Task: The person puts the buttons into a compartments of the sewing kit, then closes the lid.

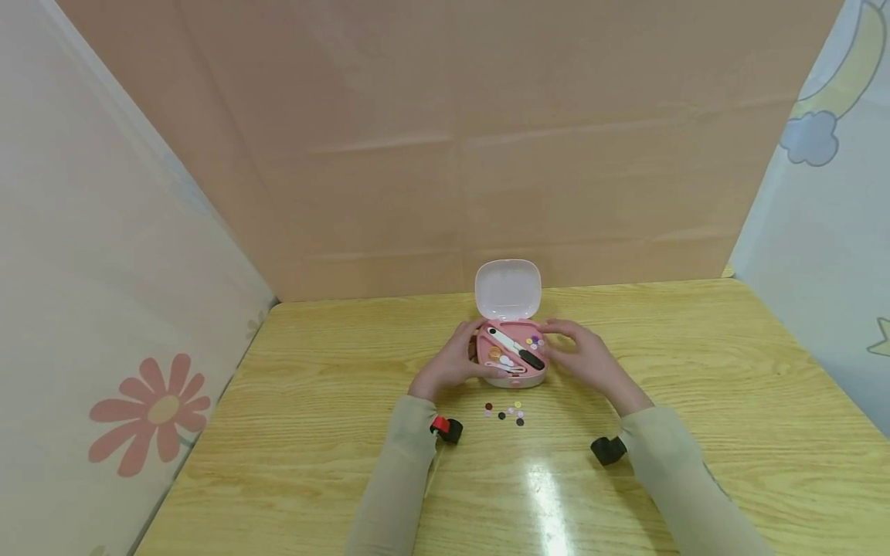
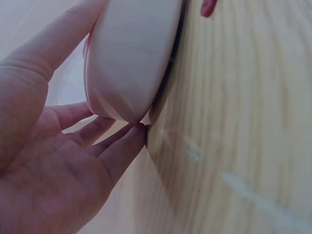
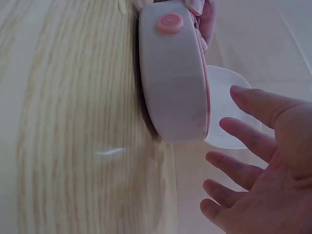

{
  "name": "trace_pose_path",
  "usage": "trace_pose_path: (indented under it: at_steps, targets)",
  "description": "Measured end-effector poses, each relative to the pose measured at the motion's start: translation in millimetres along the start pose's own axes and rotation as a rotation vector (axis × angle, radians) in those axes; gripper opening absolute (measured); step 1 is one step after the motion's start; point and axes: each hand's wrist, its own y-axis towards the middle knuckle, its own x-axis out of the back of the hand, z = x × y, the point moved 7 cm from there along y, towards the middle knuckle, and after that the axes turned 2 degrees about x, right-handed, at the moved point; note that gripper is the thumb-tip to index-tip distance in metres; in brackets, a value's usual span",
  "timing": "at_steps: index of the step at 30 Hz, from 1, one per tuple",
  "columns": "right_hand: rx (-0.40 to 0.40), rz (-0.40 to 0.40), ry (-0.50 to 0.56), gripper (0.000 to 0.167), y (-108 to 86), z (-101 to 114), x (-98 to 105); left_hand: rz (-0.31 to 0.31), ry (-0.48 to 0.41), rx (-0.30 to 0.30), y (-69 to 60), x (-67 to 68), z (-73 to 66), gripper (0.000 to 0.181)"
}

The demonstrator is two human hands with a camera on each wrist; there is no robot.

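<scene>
Straight to the table (image 1: 313, 401), and to the pink-and-white box (image 1: 514, 382) near its back edge, with lid (image 1: 508, 289) raised. Gripped there at the left side by the left hand (image 1: 450, 363), with thumb along the front and fingertips at the back corner. Across to the right hand (image 1: 584, 359), just beside the box, with fingers spread apart, holding nothing. Inside, spot a black-and-white tool (image 1: 531, 359) lying diagonally; down in front, see small coloured discs (image 1: 520, 422) scattered.
</scene>
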Motion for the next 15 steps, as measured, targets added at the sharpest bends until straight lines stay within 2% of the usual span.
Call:
trace_pose_path:
  at_steps: [5,15]
  targets:
    - [0.034,0.002,-0.036,0.043,-2.8,1.6,0.5,0.006,-0.018,-0.010,0.1,0.0,-0.1,0.094]
    - [0.097,-0.010,-0.130,0.047,-13.9,10.4,3.6,0.008,-0.041,0.008,0.8,-0.5,1.4,0.095]
